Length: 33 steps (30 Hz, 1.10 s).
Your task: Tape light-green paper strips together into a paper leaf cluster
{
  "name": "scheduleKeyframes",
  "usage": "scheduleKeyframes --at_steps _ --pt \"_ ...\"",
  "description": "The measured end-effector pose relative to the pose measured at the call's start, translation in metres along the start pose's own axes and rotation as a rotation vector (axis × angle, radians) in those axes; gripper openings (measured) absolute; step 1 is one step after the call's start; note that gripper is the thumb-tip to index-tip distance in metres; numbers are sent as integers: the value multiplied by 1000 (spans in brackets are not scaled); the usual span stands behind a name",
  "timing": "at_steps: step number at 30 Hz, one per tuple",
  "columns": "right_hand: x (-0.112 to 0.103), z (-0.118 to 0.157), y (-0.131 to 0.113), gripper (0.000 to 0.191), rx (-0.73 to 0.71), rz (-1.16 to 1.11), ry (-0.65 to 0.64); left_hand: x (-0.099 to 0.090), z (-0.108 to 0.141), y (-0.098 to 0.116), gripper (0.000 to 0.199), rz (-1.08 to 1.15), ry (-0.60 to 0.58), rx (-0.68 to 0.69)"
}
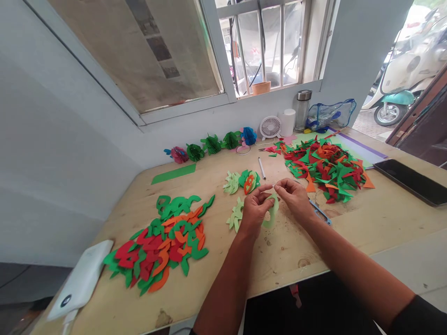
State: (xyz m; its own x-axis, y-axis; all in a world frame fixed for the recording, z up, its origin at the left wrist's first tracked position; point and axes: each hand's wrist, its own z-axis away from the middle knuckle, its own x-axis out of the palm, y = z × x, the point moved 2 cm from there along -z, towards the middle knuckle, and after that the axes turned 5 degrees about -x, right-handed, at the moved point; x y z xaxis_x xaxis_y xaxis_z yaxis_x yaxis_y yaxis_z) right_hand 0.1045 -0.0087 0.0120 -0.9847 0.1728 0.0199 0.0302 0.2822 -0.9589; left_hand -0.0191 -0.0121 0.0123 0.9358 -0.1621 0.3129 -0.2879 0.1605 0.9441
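Observation:
My left hand point(257, 204) is closed on a pale green paper piece point(272, 215) that hangs curved below its fingers. Close on its right, my right hand point(290, 193) pinches at a tiny whitish bit near the paper's top; too small to make out. Beyond and left of the hands lie light green cut shapes point(231, 183) and a darker green piece with an orange-red shape point(249, 182) on it. More pale green cutouts point(236, 214) rest beside my left wrist, partly hidden by it. A blue cutter point(320, 213) lies under my right forearm's far side.
Red, orange and green cutouts point(164, 246) are heaped left; scraps point(331, 167) pile at right near a black phone point(414, 180). Farther back are a pen point(261, 168), small fan point(270, 127), glass bottle point(302, 111) and paper ornaments point(212, 144). A white power bank point(82, 279) sits at the left edge.

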Motion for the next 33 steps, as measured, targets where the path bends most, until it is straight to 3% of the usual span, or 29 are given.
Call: scheduleKeyframes --at_steps 5,11,20,33 --pt "0 1 0 17 -47 39 -1 3 0 0 32 -12 58 48" --pt "-1 1 -2 19 -41 16 27 -4 0 1 50 -75 180 86" --pt "2 2 1 19 -73 114 -112 -6 2 7 42 -189 306 155" --pt "3 2 6 18 -114 206 -97 -6 0 -1 35 -116 259 160"
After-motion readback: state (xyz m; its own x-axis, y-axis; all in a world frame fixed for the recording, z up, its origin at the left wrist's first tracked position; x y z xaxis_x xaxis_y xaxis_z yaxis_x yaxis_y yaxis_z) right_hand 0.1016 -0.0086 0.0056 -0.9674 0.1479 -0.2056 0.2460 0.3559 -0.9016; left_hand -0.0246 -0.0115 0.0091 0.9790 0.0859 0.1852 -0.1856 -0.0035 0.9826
